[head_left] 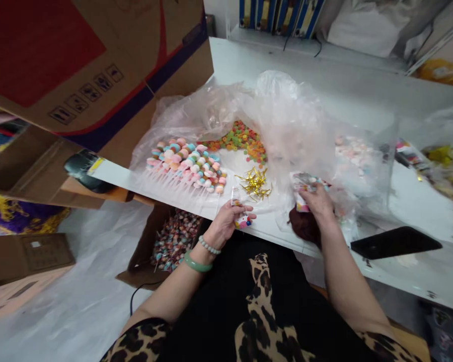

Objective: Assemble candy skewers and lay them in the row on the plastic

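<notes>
My left hand [228,221], with a green bangle and a bead bracelet on the wrist, is closed on a small clear packet of candy [239,208] at the table's near edge. My right hand [319,203] is closed on another small clear candy packet [304,187] beside a crumpled clear plastic bag [287,115]. Between the hands lies a little heap of gold twist ties [254,183]. Behind them a pile of pastel stick candies [189,163] and a pile of orange and green ring candies [241,141] rest on plastic sheeting.
A black phone [394,242] lies at the table's near right edge. A large cardboard box [90,65] looms at left, with a black object [85,171] below it. An open carton of wrapped lollipops [173,239] sits on the floor under the table edge. More bagged candy [353,151] lies at right.
</notes>
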Demonstrator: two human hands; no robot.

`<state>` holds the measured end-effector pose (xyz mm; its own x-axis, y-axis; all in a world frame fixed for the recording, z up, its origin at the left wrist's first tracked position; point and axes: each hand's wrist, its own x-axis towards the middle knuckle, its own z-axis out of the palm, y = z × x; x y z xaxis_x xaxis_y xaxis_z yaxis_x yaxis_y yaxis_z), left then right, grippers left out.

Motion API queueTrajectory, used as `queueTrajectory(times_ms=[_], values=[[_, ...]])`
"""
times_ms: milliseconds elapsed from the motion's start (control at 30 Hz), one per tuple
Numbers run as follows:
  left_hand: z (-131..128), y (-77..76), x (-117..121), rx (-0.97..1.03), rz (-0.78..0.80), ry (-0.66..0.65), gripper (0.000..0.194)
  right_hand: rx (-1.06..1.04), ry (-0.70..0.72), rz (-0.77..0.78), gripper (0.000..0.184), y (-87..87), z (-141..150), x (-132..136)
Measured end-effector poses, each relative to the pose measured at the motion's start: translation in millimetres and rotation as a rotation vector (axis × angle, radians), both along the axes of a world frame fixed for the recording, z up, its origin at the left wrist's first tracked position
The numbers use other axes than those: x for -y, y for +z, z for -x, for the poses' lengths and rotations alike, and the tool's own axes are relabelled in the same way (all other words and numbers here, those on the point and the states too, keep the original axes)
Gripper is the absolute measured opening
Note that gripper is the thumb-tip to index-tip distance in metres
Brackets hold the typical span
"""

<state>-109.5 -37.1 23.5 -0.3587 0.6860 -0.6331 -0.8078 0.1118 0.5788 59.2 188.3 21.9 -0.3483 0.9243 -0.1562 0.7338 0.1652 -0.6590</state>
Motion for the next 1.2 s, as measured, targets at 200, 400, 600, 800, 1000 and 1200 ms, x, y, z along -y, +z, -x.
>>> queueTrajectory(times_ms=[200, 400, 600, 800, 1000, 1200], values=[[0.8, 2.1, 34.4, 0.087, -0.095, -0.170, 0.030, 0.222, 0.179, -0.563, 0.027, 15.4, 17.8, 25.1], [27.2, 9.1, 81.2, -0.069, -0.092, 0.131, 0.026, 0.261, 0.841, -0.203, 0.027, 3.8, 118.0, 139.8], [48.1, 8.6, 124.4, -0.091, -0.090, 0.301, 0.030, 0.457, 0.728, -0.154, 0.037, -13.4, 179.9, 181.9], [46.0, -3.7, 125.7, -0.042, 0.011, 0.222, 0.032, 0.227, 0.458, 0.037, 0.022, -20.7, 163.8, 157.3], [47.4, -11.9, 112.4, -0.096, -0.009, 0.324, 0.036, 0.010, 0.399, 0.127, 0.016, -12.9, 109.0, 136.3], [42.6, -7.1, 103.4, -0.146, -0.011, 0.211, 0.033, 0.247, 0.645, -0.331, 0.027, 21.7, 83.4, 115.2]])
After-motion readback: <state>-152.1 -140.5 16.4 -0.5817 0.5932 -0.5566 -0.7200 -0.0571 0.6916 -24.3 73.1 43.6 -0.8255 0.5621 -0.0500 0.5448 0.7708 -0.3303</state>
